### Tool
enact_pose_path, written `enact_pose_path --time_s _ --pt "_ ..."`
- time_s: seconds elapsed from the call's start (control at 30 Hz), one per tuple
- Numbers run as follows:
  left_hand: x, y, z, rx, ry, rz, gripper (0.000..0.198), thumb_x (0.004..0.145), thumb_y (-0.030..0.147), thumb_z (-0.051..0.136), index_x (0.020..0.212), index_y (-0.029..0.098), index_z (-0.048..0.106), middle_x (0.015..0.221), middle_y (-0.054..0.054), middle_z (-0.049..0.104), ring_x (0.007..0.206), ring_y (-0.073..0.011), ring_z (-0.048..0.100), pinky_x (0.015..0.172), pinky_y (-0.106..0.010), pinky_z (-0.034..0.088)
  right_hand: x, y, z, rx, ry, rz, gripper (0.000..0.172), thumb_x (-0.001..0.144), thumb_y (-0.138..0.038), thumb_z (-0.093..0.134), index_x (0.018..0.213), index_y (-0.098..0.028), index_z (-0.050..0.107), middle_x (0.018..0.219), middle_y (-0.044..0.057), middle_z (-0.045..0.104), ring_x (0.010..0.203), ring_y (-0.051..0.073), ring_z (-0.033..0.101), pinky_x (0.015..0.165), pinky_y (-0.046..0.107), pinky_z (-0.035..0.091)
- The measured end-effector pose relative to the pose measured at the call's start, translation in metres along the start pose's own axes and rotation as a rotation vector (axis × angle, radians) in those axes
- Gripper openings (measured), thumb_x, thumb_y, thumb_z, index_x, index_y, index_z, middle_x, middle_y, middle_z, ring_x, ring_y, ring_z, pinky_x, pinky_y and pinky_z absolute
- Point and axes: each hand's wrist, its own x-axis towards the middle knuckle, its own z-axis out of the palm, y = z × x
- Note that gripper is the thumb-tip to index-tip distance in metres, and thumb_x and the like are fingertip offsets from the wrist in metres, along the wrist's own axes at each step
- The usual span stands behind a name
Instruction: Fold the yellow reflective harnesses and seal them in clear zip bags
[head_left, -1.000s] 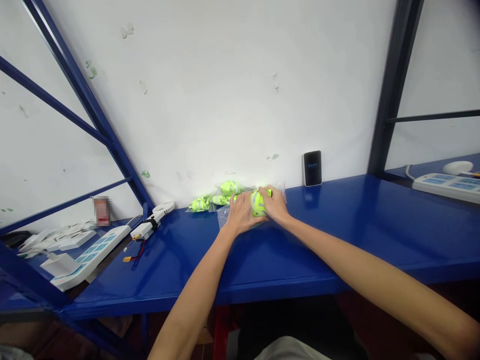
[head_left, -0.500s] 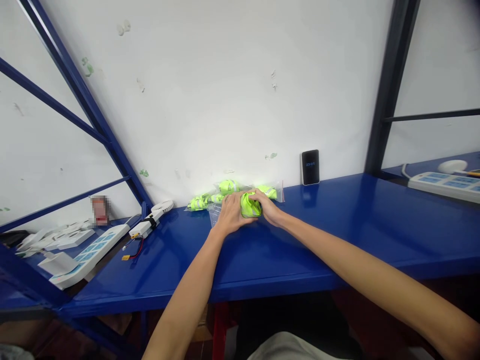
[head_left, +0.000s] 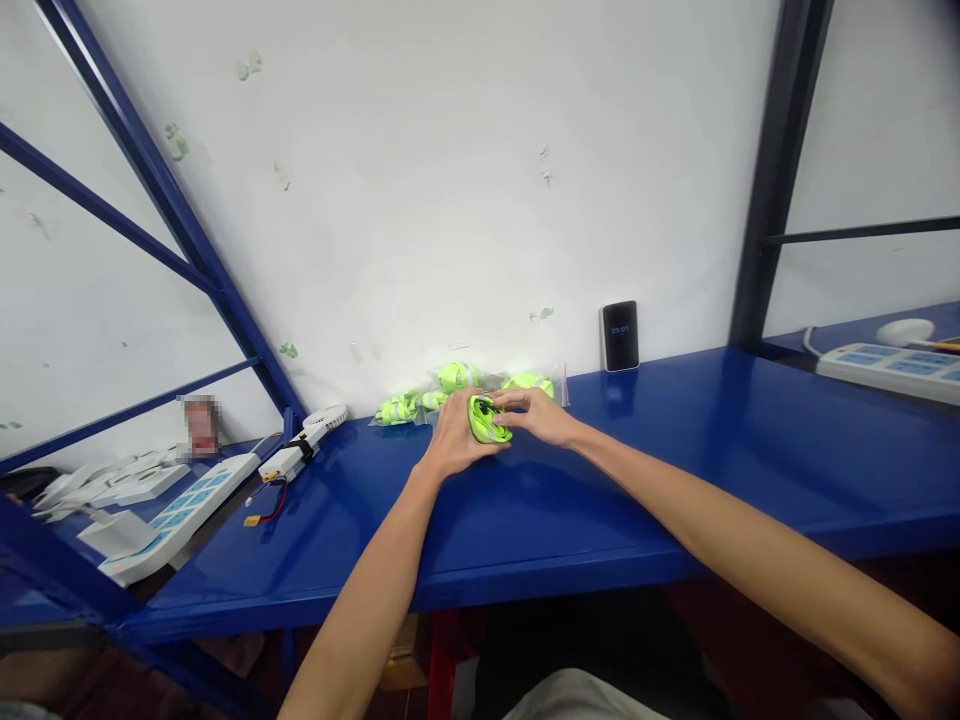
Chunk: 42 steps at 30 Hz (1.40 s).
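A rolled-up fluorescent yellow-green reflective strap (head_left: 484, 420) is held just above the blue table. My left hand (head_left: 452, 435) wraps around it from the left, with the thumb along its lower side. My right hand (head_left: 536, 413) has its fingertips closed on the right end of the roll, where folded layers and a dark inside show. Behind my hands, against the wall, lie more yellow-green bundles in clear plastic bags: one bundle (head_left: 397, 408) at the left, another (head_left: 459, 375) in the middle and a third (head_left: 529, 383) at the right, partly hidden.
A black-screened device (head_left: 620, 336) leans on the wall at the right. At the left lie a small white fan (head_left: 324, 415), a white battery pack with wires (head_left: 285, 462) and a power strip (head_left: 187, 515). Blue metal posts (head_left: 217, 270) frame the table (head_left: 540, 540).
The roll has shifted slightly left and turned so its open end faces right. My right hand has changed its grip from over the top to the roll's right end.
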Motion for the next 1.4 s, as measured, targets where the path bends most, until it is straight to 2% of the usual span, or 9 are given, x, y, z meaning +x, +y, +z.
enact_pose_path --time_s 0.17,0.3,0.4,0.53,0.77,1.0,1.13,1.23,1.4 --pt "0.001 0.007 0.004 0.024 0.021 0.045 0.074 0.068 0.054 0.075 0.125 0.022 0.041 0.119 -0.009 0.054 0.112 -0.0271 0.052 0.097 -0.040 0.041 -0.002 0.005 0.005 -0.326 0.050 -0.100 0.023 0.074 -0.031 0.076 0.092 -0.017 0.076 0.095 0.006 0.058 0.088 0.020 0.057 0.082 0.036 0.046" --pt "0.004 0.013 0.006 0.126 0.038 0.091 0.053 0.073 0.034 0.071 0.118 0.021 0.046 0.112 -0.008 0.059 0.106 -0.0250 0.056 0.095 -0.039 0.042 -0.003 0.011 0.016 -0.485 0.104 -0.183 0.012 0.081 -0.022 0.068 0.090 -0.017 0.075 0.078 0.001 0.045 0.078 0.017 0.050 0.073 0.032 0.042" --pt "0.007 0.016 0.004 0.170 0.011 0.121 0.051 0.073 0.027 0.068 0.119 0.021 0.048 0.111 -0.008 0.062 0.105 -0.0247 0.057 0.094 -0.039 0.043 -0.003 0.010 0.018 -0.589 0.067 -0.221 0.008 0.084 -0.018 0.064 0.084 -0.016 0.072 0.073 0.000 0.041 0.075 0.017 0.046 0.070 0.031 0.038" --pt "0.008 0.015 0.001 0.169 0.020 0.144 0.057 0.073 0.032 0.069 0.124 0.020 0.048 0.117 -0.010 0.062 0.109 -0.0259 0.057 0.096 -0.040 0.043 -0.002 0.006 0.014 -0.659 -0.016 -0.250 0.016 0.088 -0.011 0.054 0.088 -0.016 0.069 0.078 0.002 0.047 0.078 0.018 0.044 0.073 0.032 0.038" --pt "0.010 0.012 0.003 0.125 0.099 0.191 0.051 0.077 0.039 0.069 0.122 0.024 0.053 0.113 -0.006 0.067 0.104 -0.0230 0.062 0.092 -0.037 0.048 0.000 0.010 0.009 -0.572 -0.115 -0.330 0.022 0.090 -0.009 0.045 0.089 -0.016 0.066 0.092 0.007 0.059 0.087 0.019 0.052 0.082 0.036 0.044" --pt "0.005 0.010 0.006 0.136 0.244 0.097 0.070 0.071 0.059 0.070 0.128 0.025 0.051 0.118 -0.008 0.066 0.107 -0.0270 0.063 0.093 -0.039 0.049 -0.001 0.020 0.010 -0.296 0.269 -0.248 0.020 0.083 -0.019 0.056 0.103 -0.021 0.057 0.089 0.002 0.062 0.073 0.015 0.063 0.066 0.029 0.052" --pt "0.001 0.008 -0.001 0.026 0.155 0.115 0.074 0.078 0.059 0.059 0.139 0.021 0.041 0.128 -0.012 0.060 0.115 -0.0291 0.058 0.098 -0.042 0.045 0.004 0.022 0.006 -0.103 0.335 -0.060 0.018 0.083 -0.032 0.061 0.096 -0.020 0.056 0.081 0.002 0.065 0.064 0.017 0.068 0.058 0.028 0.054" --pt "0.002 0.005 -0.004 -0.075 0.114 0.074 0.063 0.092 0.052 0.041 0.144 0.019 0.034 0.132 -0.013 0.057 0.123 -0.0270 0.053 0.104 -0.043 0.040 0.006 0.025 0.002 -0.066 0.337 0.034 0.020 0.085 -0.038 0.057 0.086 -0.018 0.060 0.083 0.006 0.068 0.068 0.019 0.069 0.058 0.029 0.055" --pt "0.006 0.006 -0.003 0.000 0.028 -0.055 0.046 0.100 0.038 0.027 0.139 0.021 0.043 0.132 -0.009 0.059 0.122 -0.0225 0.054 0.104 -0.040 0.040 0.002 0.022 0.002 -0.110 0.269 0.041 0.022 0.088 -0.040 0.054 0.094 -0.019 0.058 0.083 0.005 0.068 0.072 0.018 0.067 0.059 0.029 0.053"
